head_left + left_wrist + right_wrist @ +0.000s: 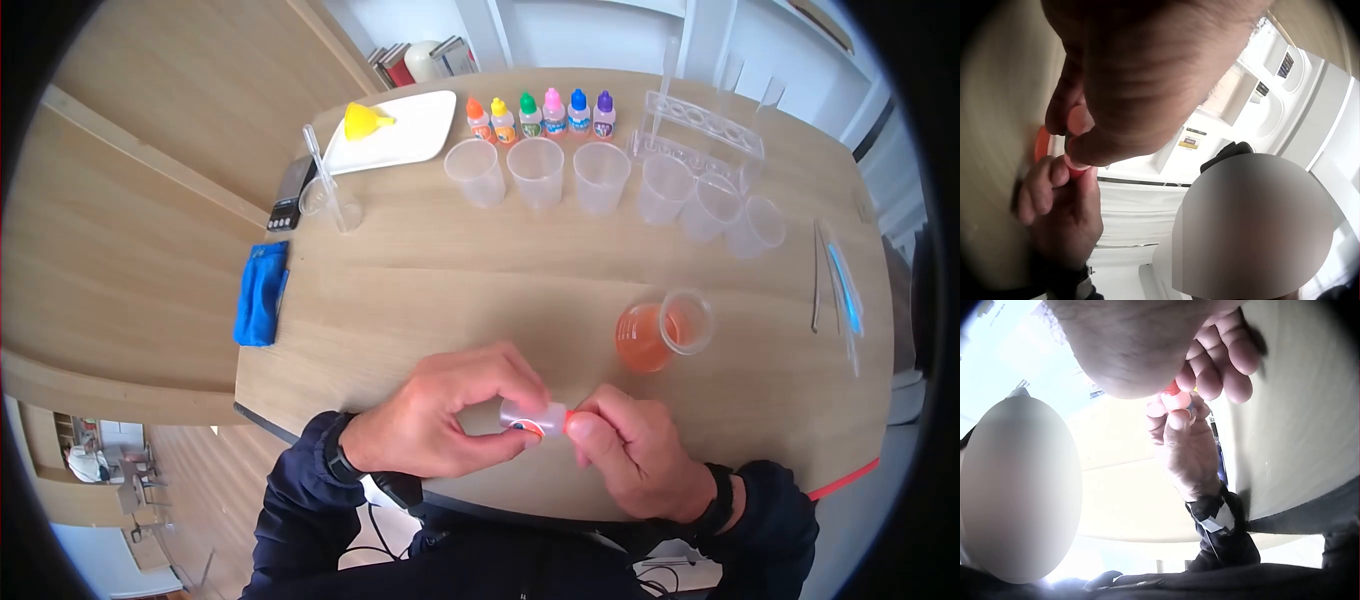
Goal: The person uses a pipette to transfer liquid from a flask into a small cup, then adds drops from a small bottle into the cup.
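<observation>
Over the table's near edge, my left hand (445,415) pinches a small clear dropper bottle (545,417) between thumb and fingers. The bottle lies on its side and has an orange label. At its red cap (570,421), my right hand (635,450) grips with thumb and curled fingers. In the left wrist view the left hand (1141,81) covers much of the bottle, with the right hand (1066,212) below it. Beyond the right hand stands a clear glass beaker (645,338) with orange liquid and white markings.
Several translucent plastic cups (537,175) line the back, before colour-capped dropper bottles (554,115). A test tube rack (705,125) stands back right; stirring rods (835,280) lie at right. A white tray (415,130) bears a yellow funnel (362,122). A blue cloth (262,293) lies left, near a scale (290,195).
</observation>
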Motion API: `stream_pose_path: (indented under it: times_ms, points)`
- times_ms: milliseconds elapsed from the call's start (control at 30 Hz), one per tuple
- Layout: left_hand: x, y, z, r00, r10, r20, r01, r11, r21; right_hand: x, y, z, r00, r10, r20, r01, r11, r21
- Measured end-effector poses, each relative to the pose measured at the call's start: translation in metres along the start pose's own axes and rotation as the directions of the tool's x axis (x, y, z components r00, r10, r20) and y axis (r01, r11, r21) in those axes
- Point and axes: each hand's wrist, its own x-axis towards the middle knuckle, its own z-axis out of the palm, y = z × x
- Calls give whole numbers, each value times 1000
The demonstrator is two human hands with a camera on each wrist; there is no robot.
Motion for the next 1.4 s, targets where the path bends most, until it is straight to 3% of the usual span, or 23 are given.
stream_pose_path:
  times_ms: [133,233,333,400,467,533,633,700,900,1033,1133,1233,1400]
  points:
    - [7,6,6,994,100,45,-108,957,267,1,-5,1,996,-89,-14,89,995,47]
    - [11,9,-4,991,104,80,-127,924,361,1,-4,3,996,-89,4,88,995,48]
    - [12,11,-29,984,9,-180,62,922,382,2,-2,2,997,-76,15,75,996,44]
    - [24,2,-51,913,43,-406,132,910,393,3,-4,1,997,-71,22,71,997,21]
    - [43,-9,-80,848,7,-529,250,876,412,3,-5,0,997,-77,22,77,997,2]
    - [71,-24,-109,835,73,-546,224,861,457,3,-4,1,995,-96,12,96,995,-15]
    - [108,-48,-140,825,24,-565,334,785,521,3,-2,1,992,-127,7,128,991,-26]
    - [125,-69,-155,821,-43,-569,367,803,469,3,0,2,990,-141,-7,141,990,-16]
    - [145,-97,-164,855,-134,-502,386,811,441,4,6,3,982,-189,-30,188,982,-33]
    - [152,-94,-163,869,-187,-459,386,836,389,4,4,2,979,-200,-31,197,978,-67]
    - [154,-100,-164,890,-146,-432,357,812,462,4,4,4,978,-203,-43,201,978,-62]
    - [156,-104,-167,888,-216,-406,410,773,484,5,4,4,974,-221,-43,218,973,-73]
    - [156,-119,-169,890,-196,-412,401,767,500,6,3,3,971,-235,-44,231,969,-92]
